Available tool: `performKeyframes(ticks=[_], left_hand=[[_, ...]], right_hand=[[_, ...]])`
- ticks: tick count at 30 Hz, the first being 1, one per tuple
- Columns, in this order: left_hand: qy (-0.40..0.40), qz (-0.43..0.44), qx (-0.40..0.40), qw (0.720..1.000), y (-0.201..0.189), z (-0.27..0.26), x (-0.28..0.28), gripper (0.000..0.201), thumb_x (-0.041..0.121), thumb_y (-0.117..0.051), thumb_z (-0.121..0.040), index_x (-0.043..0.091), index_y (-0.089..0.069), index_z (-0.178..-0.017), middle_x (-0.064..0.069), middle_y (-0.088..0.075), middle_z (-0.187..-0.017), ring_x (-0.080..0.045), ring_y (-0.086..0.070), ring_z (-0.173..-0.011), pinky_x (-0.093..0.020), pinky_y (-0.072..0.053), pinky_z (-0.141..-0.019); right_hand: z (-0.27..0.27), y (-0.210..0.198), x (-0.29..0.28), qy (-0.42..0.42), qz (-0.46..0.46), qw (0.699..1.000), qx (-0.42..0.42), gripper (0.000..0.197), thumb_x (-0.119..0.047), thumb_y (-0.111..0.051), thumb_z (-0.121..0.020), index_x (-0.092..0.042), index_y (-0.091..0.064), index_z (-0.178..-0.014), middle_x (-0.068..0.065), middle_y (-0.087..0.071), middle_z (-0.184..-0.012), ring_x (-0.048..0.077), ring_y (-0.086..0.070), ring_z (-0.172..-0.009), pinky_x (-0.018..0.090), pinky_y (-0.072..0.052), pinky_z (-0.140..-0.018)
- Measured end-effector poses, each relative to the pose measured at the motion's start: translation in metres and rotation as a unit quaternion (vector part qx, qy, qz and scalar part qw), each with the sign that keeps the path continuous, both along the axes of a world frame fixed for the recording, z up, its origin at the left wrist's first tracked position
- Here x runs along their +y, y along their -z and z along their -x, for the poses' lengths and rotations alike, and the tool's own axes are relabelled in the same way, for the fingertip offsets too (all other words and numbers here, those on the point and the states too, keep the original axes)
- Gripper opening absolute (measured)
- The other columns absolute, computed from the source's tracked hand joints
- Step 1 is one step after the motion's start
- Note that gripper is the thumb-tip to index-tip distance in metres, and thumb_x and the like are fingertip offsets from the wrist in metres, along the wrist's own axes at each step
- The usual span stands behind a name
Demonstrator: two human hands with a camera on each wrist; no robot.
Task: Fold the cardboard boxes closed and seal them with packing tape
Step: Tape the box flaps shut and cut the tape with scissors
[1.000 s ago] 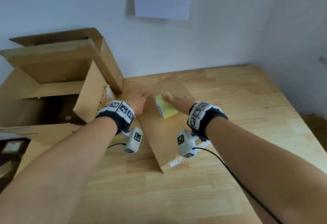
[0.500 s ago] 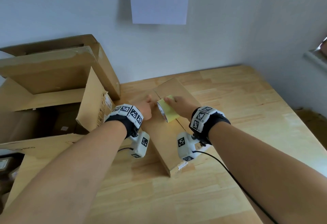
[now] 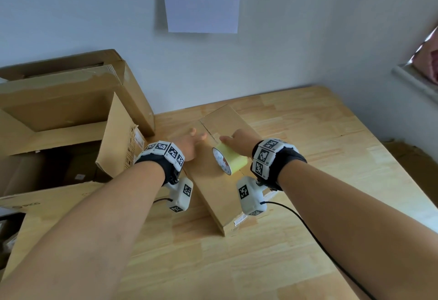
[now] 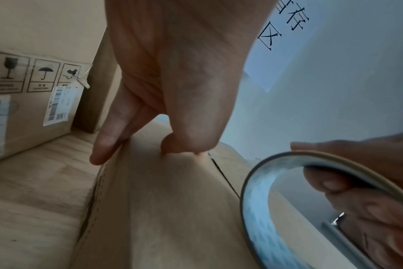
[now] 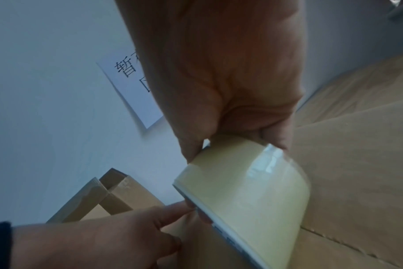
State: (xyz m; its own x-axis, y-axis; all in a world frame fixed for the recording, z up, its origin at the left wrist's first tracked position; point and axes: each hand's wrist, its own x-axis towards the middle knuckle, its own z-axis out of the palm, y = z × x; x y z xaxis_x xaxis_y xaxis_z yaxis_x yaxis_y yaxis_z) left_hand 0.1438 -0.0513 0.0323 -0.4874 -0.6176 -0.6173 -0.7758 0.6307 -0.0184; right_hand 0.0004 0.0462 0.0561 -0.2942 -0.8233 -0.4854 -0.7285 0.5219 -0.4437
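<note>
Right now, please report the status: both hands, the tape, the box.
Left hand pressing small box top. Right hand gripping tape roll on the seam. Large open box beside, not in the way.

A pale blue-grey painted wall rises behind a light wooden table built of jointed planks, whose far edge meets the wall. A white sheet of paper printed with black characters hangs flat on that wall, above the table. To the right a second wall meets the first in a corner, and a grey ledge juts from it — possibly a window sill, though too little shows to tell. Soft, even daylight fills the room, and beyond the table's right edge lies a brownish floor.
</note>
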Motion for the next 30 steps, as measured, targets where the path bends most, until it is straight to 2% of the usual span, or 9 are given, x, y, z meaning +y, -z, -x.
performKeyframes(ticks=[3,5,9,14,17,21,27,29,30], left_hand=[[0.014,0.010,-0.007,1.000,0.005,-0.001,-0.002,0.081,-0.002,-0.034,-0.090,0.039,0.002,-0.149,-0.003,0.014,-0.159,-0.027,-0.048,-0.125,-0.037,-0.048,-0.095],[0.018,0.031,-0.034,0.999,0.009,-0.001,-0.001,0.084,-0.003,-0.035,-0.091,0.042,0.006,-0.148,0.002,0.015,-0.159,-0.027,-0.031,-0.139,-0.041,-0.039,-0.105],[0.068,0.098,-0.063,0.991,0.004,0.004,0.001,0.089,-0.003,-0.039,-0.088,0.042,0.008,-0.149,0.012,0.016,-0.157,-0.030,0.015,-0.145,-0.053,0.002,-0.117],[0.075,0.066,0.036,0.994,0.013,0.006,-0.010,0.072,-0.001,-0.032,-0.093,0.013,0.007,-0.152,-0.001,0.013,-0.159,-0.017,0.007,-0.147,-0.033,-0.007,-0.119],[0.096,0.083,0.065,0.990,0.028,0.000,-0.010,0.071,-0.003,-0.031,-0.093,0.014,0.004,-0.151,-0.003,0.010,-0.160,-0.021,0.006,-0.147,-0.032,-0.009,-0.119],[0.132,0.081,0.083,0.985,0.032,-0.008,-0.004,0.080,-0.008,-0.031,-0.089,0.029,0.003,-0.151,0.001,0.012,-0.159,-0.028,0.008,-0.146,-0.041,-0.008,-0.118],[0.149,0.042,0.105,0.982,0.035,-0.013,0.007,0.087,-0.009,-0.031,-0.088,0.044,0.003,-0.148,0.016,0.013,-0.158,-0.026,0.012,-0.146,-0.069,0.001,-0.108],[0.140,0.036,0.105,0.984,0.032,-0.014,0.009,0.087,-0.009,-0.030,-0.088,0.047,0.000,-0.147,0.018,0.013,-0.157,-0.023,0.013,-0.146,-0.072,0.003,-0.106],[0.136,0.035,0.105,0.984,0.030,-0.014,0.010,0.088,-0.010,-0.030,-0.088,0.048,-0.001,-0.147,0.019,0.013,-0.157,-0.022,0.014,-0.146,-0.072,0.004,-0.106]], right_hand=[[0.000,0.003,0.001,0.017,0.009,1.000,-0.010,0.047,-0.042,-0.036,-0.099,-0.010,-0.038,-0.064,0.002,-0.040,-0.063,0.013,-0.039,-0.055,0.025,-0.027,-0.048],[0.000,0.004,0.001,0.025,0.012,0.999,-0.019,0.047,-0.043,-0.037,-0.098,-0.011,-0.036,-0.064,0.001,-0.040,-0.062,0.013,-0.038,-0.054,0.025,-0.026,-0.048],[0.000,0.004,0.002,0.029,0.015,0.999,-0.028,0.048,-0.043,-0.038,-0.098,-0.011,-0.036,-0.063,0.001,-0.039,-0.062,0.013,-0.037,-0.053,0.025,-0.025,-0.048],[-0.004,0.002,-0.003,0.032,0.011,0.999,-0.018,0.048,-0.041,-0.037,-0.099,-0.010,-0.035,-0.063,0.002,-0.038,-0.063,0.012,-0.035,-0.055,0.024,-0.025,-0.048],[-0.004,0.004,-0.005,0.041,0.012,0.999,-0.024,0.047,-0.041,-0.038,-0.099,-0.010,-0.034,-0.063,0.002,-0.038,-0.063,0.012,-0.035,-0.055,0.024,-0.025,-0.048],[-0.007,0.008,-0.010,0.056,0.004,0.998,-0.035,0.044,-0.036,-0.036,-0.100,-0.011,-0.034,-0.064,0.002,-0.038,-0.065,0.012,-0.035,-0.056,0.024,-0.026,-0.049],[-0.007,0.014,-0.015,0.082,-0.010,0.996,-0.027,0.046,-0.039,-0.036,-0.099,-0.009,-0.038,-0.064,0.004,-0.039,-0.066,0.014,-0.038,-0.057,0.026,-0.029,-0.052],[-0.007,0.016,-0.012,0.100,-0.012,0.994,-0.029,0.047,-0.048,-0.039,-0.095,-0.005,-0.052,-0.081,0.007,-0.050,-0.078,0.018,-0.049,-0.068,0.027,-0.036,-0.060],[-0.004,0.018,-0.010,0.114,-0.004,0.993,-0.029,0.053,-0.054,-0.042,-0.092,-0.004,-0.055,-0.102,0.010,-0.055,-0.095,0.022,-0.056,-0.084,0.029,-0.041,-0.069]])
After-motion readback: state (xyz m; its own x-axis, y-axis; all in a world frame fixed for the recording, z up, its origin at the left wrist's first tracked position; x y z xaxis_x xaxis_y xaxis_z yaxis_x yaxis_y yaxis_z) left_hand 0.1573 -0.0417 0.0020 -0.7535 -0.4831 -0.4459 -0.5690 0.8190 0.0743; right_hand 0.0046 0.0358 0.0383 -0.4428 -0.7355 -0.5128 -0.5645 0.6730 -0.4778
